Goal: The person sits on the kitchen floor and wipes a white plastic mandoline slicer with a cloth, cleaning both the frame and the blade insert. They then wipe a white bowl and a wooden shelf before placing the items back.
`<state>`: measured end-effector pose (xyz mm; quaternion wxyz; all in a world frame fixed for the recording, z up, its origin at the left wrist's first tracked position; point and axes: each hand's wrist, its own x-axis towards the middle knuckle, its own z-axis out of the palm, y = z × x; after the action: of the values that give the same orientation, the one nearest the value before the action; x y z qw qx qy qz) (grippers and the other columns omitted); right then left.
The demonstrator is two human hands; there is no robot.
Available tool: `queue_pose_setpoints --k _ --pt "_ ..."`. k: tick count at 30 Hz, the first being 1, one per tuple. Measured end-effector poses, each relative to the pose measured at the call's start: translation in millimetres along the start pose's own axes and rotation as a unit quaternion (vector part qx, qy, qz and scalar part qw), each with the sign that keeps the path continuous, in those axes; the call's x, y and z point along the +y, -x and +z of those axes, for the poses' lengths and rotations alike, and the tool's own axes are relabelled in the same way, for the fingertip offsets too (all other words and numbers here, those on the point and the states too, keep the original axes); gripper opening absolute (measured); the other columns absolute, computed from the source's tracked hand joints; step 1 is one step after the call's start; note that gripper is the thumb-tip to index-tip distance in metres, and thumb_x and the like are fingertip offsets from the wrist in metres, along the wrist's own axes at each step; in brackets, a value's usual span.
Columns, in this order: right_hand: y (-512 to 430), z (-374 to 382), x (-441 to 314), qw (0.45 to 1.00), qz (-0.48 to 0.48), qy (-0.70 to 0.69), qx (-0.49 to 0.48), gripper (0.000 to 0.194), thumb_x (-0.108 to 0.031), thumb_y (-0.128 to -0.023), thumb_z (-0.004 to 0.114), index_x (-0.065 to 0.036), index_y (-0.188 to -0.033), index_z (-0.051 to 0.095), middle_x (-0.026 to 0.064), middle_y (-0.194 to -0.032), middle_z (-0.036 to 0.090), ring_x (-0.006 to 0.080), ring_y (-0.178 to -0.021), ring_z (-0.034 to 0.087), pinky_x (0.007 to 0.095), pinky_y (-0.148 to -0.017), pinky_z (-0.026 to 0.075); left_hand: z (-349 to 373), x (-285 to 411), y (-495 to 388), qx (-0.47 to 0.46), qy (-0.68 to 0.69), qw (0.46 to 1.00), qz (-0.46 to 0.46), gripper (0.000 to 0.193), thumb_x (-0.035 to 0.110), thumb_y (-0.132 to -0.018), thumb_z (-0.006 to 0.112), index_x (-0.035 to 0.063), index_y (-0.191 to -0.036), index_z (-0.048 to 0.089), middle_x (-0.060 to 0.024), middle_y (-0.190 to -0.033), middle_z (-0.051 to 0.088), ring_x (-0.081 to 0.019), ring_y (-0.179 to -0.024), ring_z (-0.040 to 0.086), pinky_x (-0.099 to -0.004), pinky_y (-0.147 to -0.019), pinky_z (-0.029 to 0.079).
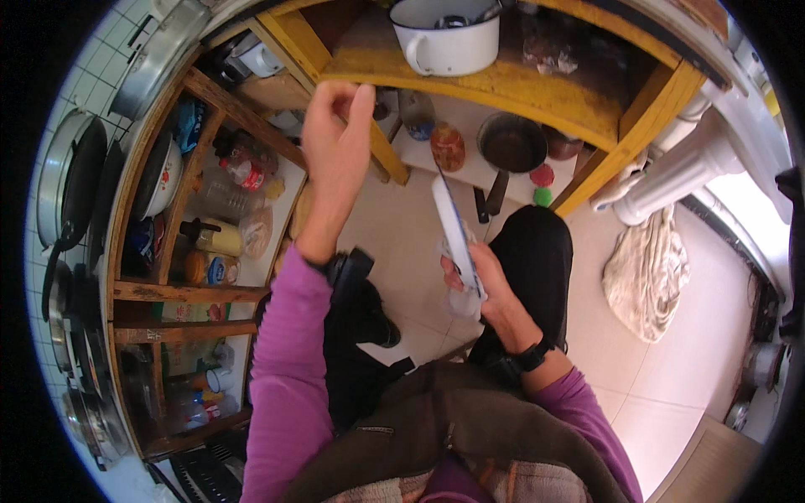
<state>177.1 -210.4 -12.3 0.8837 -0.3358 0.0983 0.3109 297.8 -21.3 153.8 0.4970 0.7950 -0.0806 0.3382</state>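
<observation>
My right hand (494,283) grips a flat white dish or lid (454,220) with a dark blue edge. It is turned almost edge-on, so its face is hidden. A crumpled whitish cloth or wrap (462,303) shows beside it under my fingers. My left hand (339,135) is raised in front of the yellow wooden shelf (352,72), its fingers loosely curled and slightly blurred. Nothing shows in it, and I cannot tell whether it touches the upright behind. A white enamel pot (434,47) with a dark rim stands on the shelf board, a dark utensil inside.
Below the board are a saucepan (512,144), an orange-coloured jar (448,148) and a pink and a green scrubber (543,196). A wooden rack (188,292) with bottles and bowls lines the left. At right, a beige cloth (648,276) hangs beside a white pedestal (679,163).
</observation>
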Motion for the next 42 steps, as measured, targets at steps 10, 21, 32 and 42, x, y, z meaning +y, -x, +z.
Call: queue_pose_setpoints --k 10,21,32,42 --pt "1.8 32.3 -0.2 0.997 -0.052 0.031 0.039 0.04 -0.027 -0.106 0.053 0.002 -0.133 0.055 0.0074 -0.11 0.067 0.0131 -0.094 0.067 0.0295 -0.082 0.056 -73.5 78.0 134.9 -0.165 -0.237 0.92 0.266 0.026 0.005 -0.079 0.076 0.0072 -0.104 0.069 -0.0036 -0.105 0.063 -0.0146 -0.075 0.055 -0.0258 -0.059 0.044" --pt "-2.0 28.4 7.8 0.992 -0.045 0.074 0.094 0.041 -0.03 -0.107 0.051 0.003 -0.132 0.057 0.0091 -0.116 0.067 0.0152 -0.097 0.065 0.0308 -0.084 0.054 -79.8 85.8 124.2 -0.39 -0.314 0.759 0.417 0.032 0.009 -0.072 0.066 0.0002 -0.103 0.068 -0.0064 -0.108 0.063 -0.0155 -0.083 0.06 -0.0249 -0.068 0.053" --pt "0.1 19.7 3.8 0.998 -0.035 0.03 0.04 0.057 -0.054 -0.11 0.03 -0.007 -0.115 0.062 0.0063 -0.083 0.069 0.0115 -0.067 0.056 0.0273 -0.06 0.046 -86.9 82.8 69.8 -0.143 -0.293 0.872 0.366 0.024 -0.004 -0.076 0.072 0.0029 -0.1 0.072 -0.01 -0.099 0.068 -0.0247 -0.085 0.067 -0.0324 -0.07 0.056" --pt "0.8 21.1 4.6 0.994 0.02 0.098 0.045 0.055 -0.051 -0.111 0.029 -0.006 -0.116 0.061 0.0078 -0.085 0.07 0.0138 -0.071 0.058 0.03 -0.064 0.047 -9.1 31.1 -18.5 0.139 -0.112 0.952 0.248 0.017 -0.01 -0.087 0.069 0.0005 -0.1 0.071 -0.0091 -0.106 0.067 -0.0188 -0.092 0.067 -0.0281 -0.073 0.055"
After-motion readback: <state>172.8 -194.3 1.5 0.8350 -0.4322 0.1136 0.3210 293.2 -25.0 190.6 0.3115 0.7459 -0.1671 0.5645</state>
